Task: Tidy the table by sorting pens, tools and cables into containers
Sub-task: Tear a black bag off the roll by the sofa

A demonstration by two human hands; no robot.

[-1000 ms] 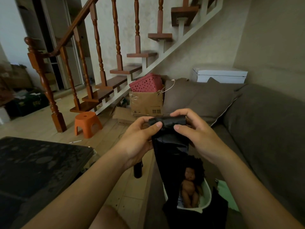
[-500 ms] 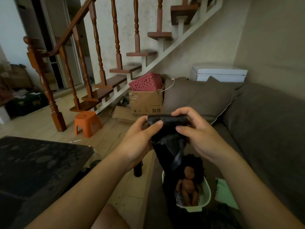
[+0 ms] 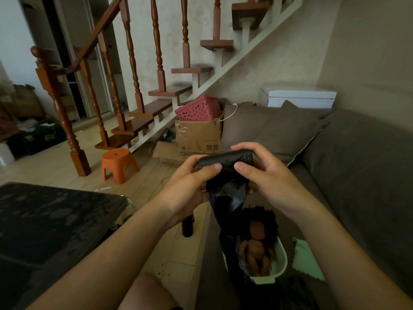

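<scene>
**Both grips clamped on the black roll (image 3: 225, 158) of bags**

The grip of the left hand (image 3: 190, 186) and the grip of the right hand (image 3: 272, 182) are each closed on one end of the roll. The two thumbs lie on its front side with the tips near each other. The fingers of the right hand curl over the top of the roll, and the fingers of the left hand go behind it. Both forearms rise from the lower edge of the view and come together in the middle, with the wrists bent a little inward. The roll is horizontal in the air, in front of the person and above the front edge of the brown sofa (image 3: 357, 175).

A loose black sheet (image 3: 225, 198) hangs down from the roll between the hands. Its lower part reaches the white basin (image 3: 284, 262) on the sofa seat, where a doll (image 3: 257, 245) lies. A green cloth (image 3: 309, 258) lies just beside the basin.

The dark tabletop (image 3: 55, 220) is at the left, well apart from the hands. On the floor are an orange stool (image 3: 118, 163), a cardboard box (image 3: 199, 137) with a pink basket (image 3: 197, 108) on top, and a black bottle (image 3: 187, 228).
</scene>
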